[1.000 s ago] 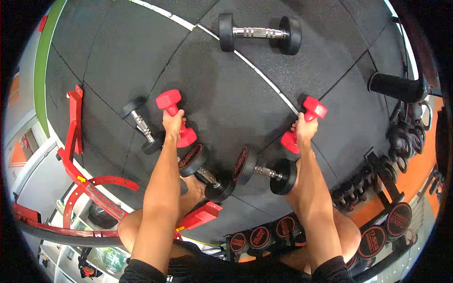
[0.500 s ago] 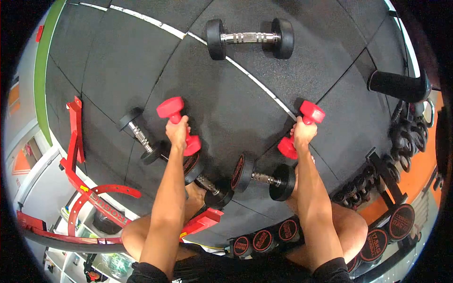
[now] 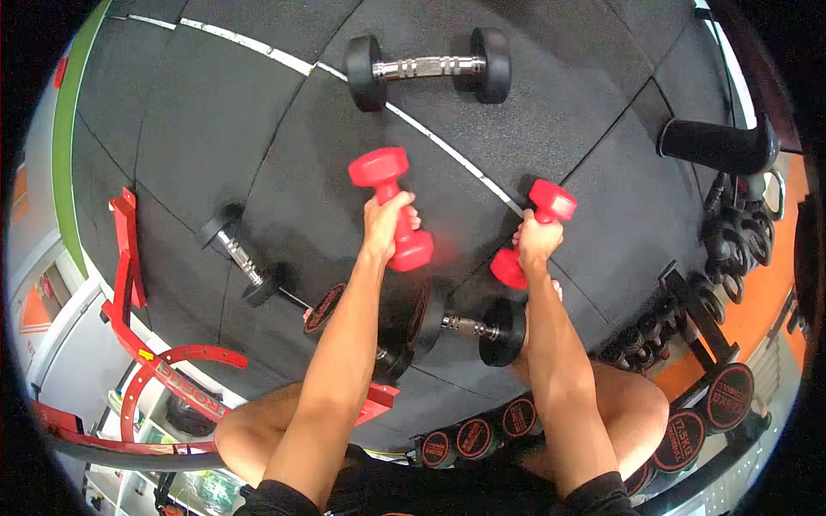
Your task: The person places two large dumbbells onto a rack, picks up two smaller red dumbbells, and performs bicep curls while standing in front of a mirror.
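My left hand point(image 3: 390, 226) is wrapped round the handle of a red dumbbell point(image 3: 379, 167), which is held above the dark floor and tilted. A second red dumbbell point(image 3: 552, 200) is gripped in my right hand point(image 3: 539, 238), farther right and a little lower in view. Below my hands lie black dumbbells with metal handles: one point(image 3: 502, 332) near my right forearm and another point(image 3: 325, 307) partly hidden behind my left forearm. A further black dumbbell point(image 3: 241, 256) rests on the floor left of my left arm.
Ahead on the rubber mat point(image 3: 301, 189) lies a large black dumbbell point(image 3: 430, 67). A red metal frame point(image 3: 129, 301) stands at left. To the right are a black padded roller point(image 3: 714, 148), kettlebells point(image 3: 736, 241) and a rack of round dumbbells point(image 3: 684, 440).
My left hand has moved right and slightly up with its red dumbbell, closer to the right one. My right hand has shifted slightly left. The whole view has shifted a little.
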A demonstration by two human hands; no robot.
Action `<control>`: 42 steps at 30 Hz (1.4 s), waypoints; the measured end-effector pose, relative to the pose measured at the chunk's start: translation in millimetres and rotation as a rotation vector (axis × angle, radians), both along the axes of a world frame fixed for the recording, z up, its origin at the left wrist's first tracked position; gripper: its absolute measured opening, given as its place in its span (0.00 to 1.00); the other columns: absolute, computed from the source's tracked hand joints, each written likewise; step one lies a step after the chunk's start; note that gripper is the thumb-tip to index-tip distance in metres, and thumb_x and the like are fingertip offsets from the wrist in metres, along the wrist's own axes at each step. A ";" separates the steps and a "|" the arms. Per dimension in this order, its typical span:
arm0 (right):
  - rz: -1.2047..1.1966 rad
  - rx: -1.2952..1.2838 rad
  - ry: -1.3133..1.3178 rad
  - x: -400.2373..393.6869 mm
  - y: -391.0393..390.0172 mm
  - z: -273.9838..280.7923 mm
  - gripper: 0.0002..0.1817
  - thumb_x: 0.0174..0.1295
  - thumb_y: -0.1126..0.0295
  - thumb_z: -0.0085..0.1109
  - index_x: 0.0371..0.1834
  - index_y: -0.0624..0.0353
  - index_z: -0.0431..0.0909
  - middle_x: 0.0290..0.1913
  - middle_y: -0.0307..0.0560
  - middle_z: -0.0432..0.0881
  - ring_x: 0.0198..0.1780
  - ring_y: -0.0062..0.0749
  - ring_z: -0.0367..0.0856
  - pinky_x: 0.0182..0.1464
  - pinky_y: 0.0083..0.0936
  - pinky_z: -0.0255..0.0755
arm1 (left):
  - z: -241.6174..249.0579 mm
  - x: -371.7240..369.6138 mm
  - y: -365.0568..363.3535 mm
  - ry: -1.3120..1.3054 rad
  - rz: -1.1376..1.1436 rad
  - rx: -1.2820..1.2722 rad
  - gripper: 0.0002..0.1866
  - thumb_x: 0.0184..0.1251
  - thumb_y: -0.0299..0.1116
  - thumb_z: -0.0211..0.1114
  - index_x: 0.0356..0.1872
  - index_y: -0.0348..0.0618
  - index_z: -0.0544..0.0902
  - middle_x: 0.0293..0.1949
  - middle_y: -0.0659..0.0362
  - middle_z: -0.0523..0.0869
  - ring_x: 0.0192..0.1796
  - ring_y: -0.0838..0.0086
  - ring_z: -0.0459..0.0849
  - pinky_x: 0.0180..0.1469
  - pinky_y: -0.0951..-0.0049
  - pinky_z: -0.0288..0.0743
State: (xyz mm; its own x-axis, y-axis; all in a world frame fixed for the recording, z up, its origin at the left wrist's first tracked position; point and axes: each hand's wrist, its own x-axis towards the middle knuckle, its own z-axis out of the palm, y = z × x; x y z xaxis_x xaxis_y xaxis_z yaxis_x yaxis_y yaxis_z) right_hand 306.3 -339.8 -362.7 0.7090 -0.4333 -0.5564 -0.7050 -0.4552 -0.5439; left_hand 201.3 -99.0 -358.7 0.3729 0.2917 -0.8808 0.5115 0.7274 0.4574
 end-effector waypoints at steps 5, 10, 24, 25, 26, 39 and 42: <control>0.032 -0.034 -0.013 -1.4 -5.3 -7.1 0.10 0.57 0.71 0.62 0.26 0.69 0.77 0.17 0.49 0.80 0.15 0.34 0.81 0.18 0.33 0.75 | -7.2 28.6 -34.9 -0.039 -0.025 0.063 0.08 0.56 0.24 0.67 0.33 0.39 0.75 0.23 0.58 0.79 0.22 0.71 0.79 0.27 0.68 0.79; 0.047 -0.056 0.018 -2.5 -9.8 -12.8 0.12 0.56 0.67 0.62 0.25 0.68 0.79 0.15 0.51 0.81 0.16 0.36 0.83 0.22 0.35 0.77 | -2.8 26.7 -26.4 -0.045 0.007 -0.026 0.11 0.55 0.25 0.71 0.32 0.41 0.75 0.24 0.59 0.79 0.23 0.73 0.80 0.26 0.70 0.78; 0.051 -0.032 -0.021 -3.0 -10.7 -13.3 0.12 0.60 0.68 0.64 0.27 0.67 0.77 0.17 0.44 0.78 0.14 0.29 0.77 0.15 0.29 0.73 | -7.4 40.0 -31.4 0.087 0.027 0.002 0.08 0.52 0.26 0.67 0.26 0.43 0.75 0.17 0.61 0.74 0.17 0.73 0.73 0.22 0.69 0.70; 0.057 -0.043 -0.034 -5.4 -13.3 -19.0 0.12 0.60 0.68 0.64 0.27 0.66 0.77 0.17 0.45 0.78 0.14 0.29 0.77 0.15 0.29 0.73 | -6.3 40.0 -31.2 0.081 0.024 -0.009 0.07 0.52 0.26 0.67 0.26 0.43 0.75 0.17 0.60 0.74 0.17 0.73 0.73 0.22 0.69 0.70; 0.061 -0.054 -0.047 -9.0 -16.5 -27.1 0.12 0.60 0.68 0.64 0.28 0.66 0.77 0.17 0.45 0.78 0.14 0.29 0.77 0.15 0.29 0.73 | -5.4 39.6 -30.7 0.074 0.019 -0.020 0.07 0.52 0.26 0.67 0.25 0.43 0.75 0.17 0.60 0.74 0.17 0.73 0.73 0.22 0.69 0.70; 0.021 0.005 -0.055 -3.5 -6.4 -8.1 0.12 0.57 0.70 0.62 0.22 0.67 0.75 0.14 0.46 0.77 0.13 0.31 0.77 0.15 0.33 0.71 | 99.5 22.8 -27.5 -0.033 -0.040 -0.015 0.05 0.53 0.23 0.66 0.26 0.40 0.76 0.18 0.59 0.77 0.17 0.74 0.75 0.21 0.72 0.71; -0.030 0.104 -0.049 -3.5 0.5 0.6 0.11 0.58 0.71 0.61 0.22 0.65 0.74 0.14 0.44 0.74 0.12 0.28 0.73 0.13 0.29 0.68 | 151.7 0.6 -22.6 -0.051 -0.016 -0.023 0.06 0.52 0.23 0.66 0.24 0.41 0.76 0.17 0.59 0.77 0.17 0.74 0.75 0.22 0.72 0.70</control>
